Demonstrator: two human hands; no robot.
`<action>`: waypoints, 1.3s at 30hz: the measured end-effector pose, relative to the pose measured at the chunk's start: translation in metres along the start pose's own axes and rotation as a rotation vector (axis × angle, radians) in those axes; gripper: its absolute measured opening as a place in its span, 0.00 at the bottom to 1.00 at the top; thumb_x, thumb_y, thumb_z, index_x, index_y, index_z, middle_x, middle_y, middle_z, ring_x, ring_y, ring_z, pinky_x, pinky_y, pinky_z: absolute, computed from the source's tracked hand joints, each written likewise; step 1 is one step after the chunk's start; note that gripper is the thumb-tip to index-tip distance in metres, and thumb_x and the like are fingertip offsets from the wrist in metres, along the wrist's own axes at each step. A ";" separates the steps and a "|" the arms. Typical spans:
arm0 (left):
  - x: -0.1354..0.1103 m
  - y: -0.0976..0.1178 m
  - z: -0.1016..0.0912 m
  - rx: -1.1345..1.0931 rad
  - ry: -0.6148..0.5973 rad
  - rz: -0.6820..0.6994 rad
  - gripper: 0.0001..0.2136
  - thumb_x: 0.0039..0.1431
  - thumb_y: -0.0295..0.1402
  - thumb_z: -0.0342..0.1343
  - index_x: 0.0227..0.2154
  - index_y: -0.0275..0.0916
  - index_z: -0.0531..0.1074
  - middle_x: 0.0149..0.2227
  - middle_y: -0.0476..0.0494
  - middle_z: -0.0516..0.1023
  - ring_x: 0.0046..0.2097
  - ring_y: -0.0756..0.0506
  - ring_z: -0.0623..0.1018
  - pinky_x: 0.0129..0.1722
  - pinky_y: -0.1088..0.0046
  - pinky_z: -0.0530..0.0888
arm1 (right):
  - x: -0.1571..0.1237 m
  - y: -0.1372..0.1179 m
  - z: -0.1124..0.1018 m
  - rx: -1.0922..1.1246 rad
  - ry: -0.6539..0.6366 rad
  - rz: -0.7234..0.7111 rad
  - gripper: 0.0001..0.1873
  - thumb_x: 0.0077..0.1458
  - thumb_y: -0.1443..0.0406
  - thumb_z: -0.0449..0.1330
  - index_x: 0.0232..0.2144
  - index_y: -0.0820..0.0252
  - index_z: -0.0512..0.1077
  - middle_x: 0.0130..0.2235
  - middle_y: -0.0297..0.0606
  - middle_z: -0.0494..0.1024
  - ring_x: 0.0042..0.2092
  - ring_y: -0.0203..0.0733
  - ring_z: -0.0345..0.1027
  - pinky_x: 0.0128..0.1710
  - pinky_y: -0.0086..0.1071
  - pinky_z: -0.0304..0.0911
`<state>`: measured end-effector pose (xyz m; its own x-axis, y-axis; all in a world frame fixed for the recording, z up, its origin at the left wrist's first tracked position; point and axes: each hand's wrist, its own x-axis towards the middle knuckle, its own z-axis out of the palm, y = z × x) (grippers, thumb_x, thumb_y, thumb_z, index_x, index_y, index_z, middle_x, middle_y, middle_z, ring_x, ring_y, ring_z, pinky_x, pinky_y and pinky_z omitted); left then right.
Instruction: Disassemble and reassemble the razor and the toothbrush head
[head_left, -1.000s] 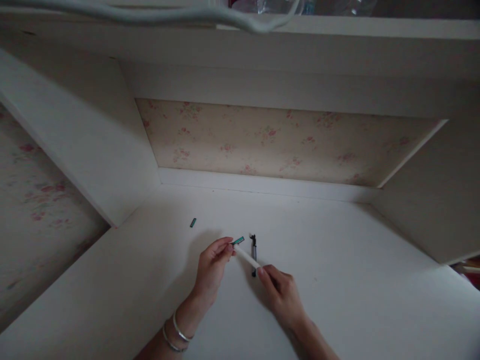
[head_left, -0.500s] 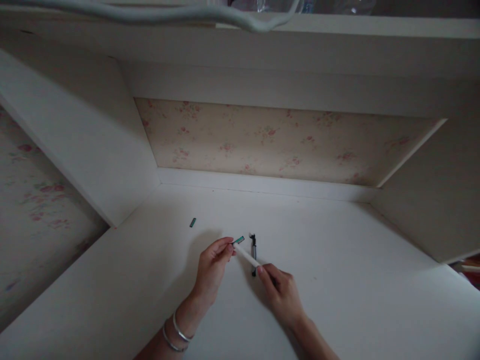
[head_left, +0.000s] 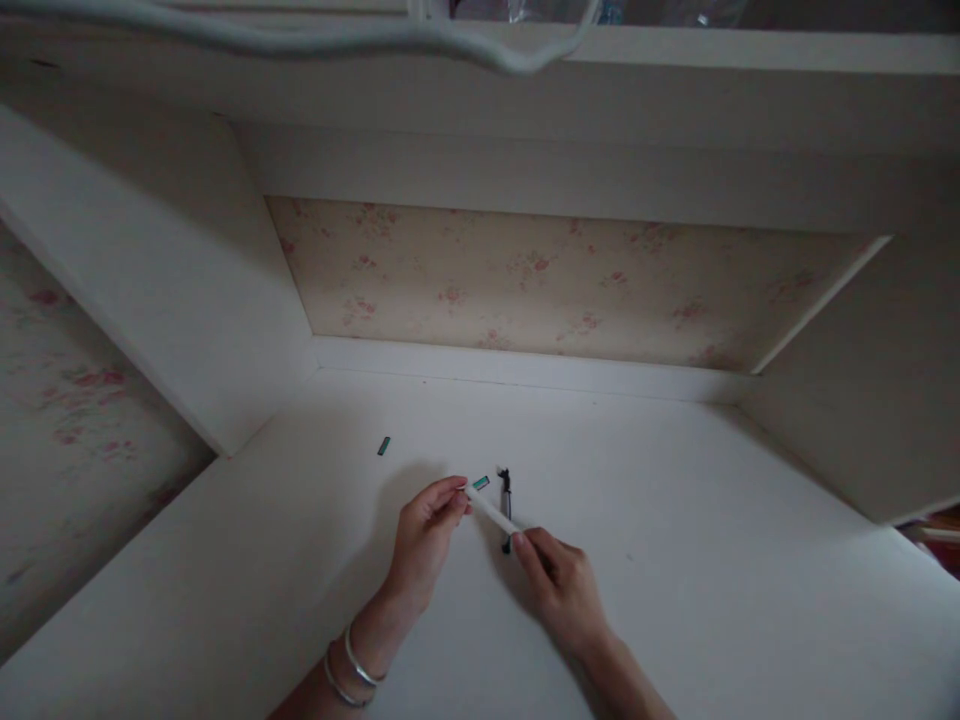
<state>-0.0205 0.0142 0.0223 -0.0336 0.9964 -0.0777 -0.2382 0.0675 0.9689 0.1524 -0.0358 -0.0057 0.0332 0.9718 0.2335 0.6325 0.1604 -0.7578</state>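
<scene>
My left hand (head_left: 429, 530) is closed in a pinch at the upper end of a slim white stick (head_left: 491, 510) that looks like a razor handle. At that end, by the left fingertips, is a small green-and-black strip (head_left: 481, 482), much like a razor head; the fingers partly hide how it joins the stick. Gripping the stick's lower end is my right hand (head_left: 562, 580), its thumb along the top. Behind the stick, a thin black handle-like piece (head_left: 506, 490) lies on the white surface. A second green strip (head_left: 384, 446) lies further left.
The white desk surface (head_left: 675, 520) has a raised edge (head_left: 525, 368) at the back, below flowered wallpaper (head_left: 495, 275). White side panels rise left and right. Overhead is a shelf (head_left: 675, 50), with a pale cable (head_left: 300, 40) hanging across it.
The green strip by my left fingertips has turned, so more of its flat face shows. Both hands stay in nearly the same place on the stick.
</scene>
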 end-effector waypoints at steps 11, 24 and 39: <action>0.000 0.001 0.000 -0.005 0.014 -0.004 0.15 0.47 0.37 0.62 0.38 0.36 0.77 0.34 0.41 0.81 0.33 0.46 0.76 0.35 0.72 0.68 | 0.000 -0.002 -0.001 -0.059 0.023 -0.001 0.22 0.62 0.53 0.47 0.25 0.60 0.70 0.19 0.32 0.66 0.21 0.33 0.57 0.22 0.25 0.50; 0.000 0.000 -0.001 0.001 -0.011 -0.012 0.14 0.49 0.36 0.61 0.39 0.36 0.75 0.34 0.41 0.81 0.34 0.48 0.75 0.36 0.73 0.67 | 0.000 0.001 -0.003 -0.051 -0.015 -0.027 0.21 0.62 0.55 0.48 0.24 0.60 0.70 0.19 0.32 0.67 0.21 0.33 0.58 0.22 0.25 0.51; 0.001 -0.001 -0.002 0.055 -0.021 -0.003 0.15 0.52 0.37 0.59 0.41 0.35 0.73 0.34 0.42 0.80 0.34 0.48 0.74 0.35 0.73 0.66 | 0.001 0.003 -0.003 -0.027 0.041 0.014 0.21 0.61 0.55 0.49 0.24 0.61 0.69 0.18 0.30 0.64 0.20 0.32 0.56 0.22 0.24 0.48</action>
<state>-0.0223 0.0155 0.0211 -0.0120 0.9970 -0.0762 -0.1844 0.0727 0.9802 0.1567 -0.0350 -0.0057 0.0734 0.9659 0.2484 0.6523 0.1419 -0.7445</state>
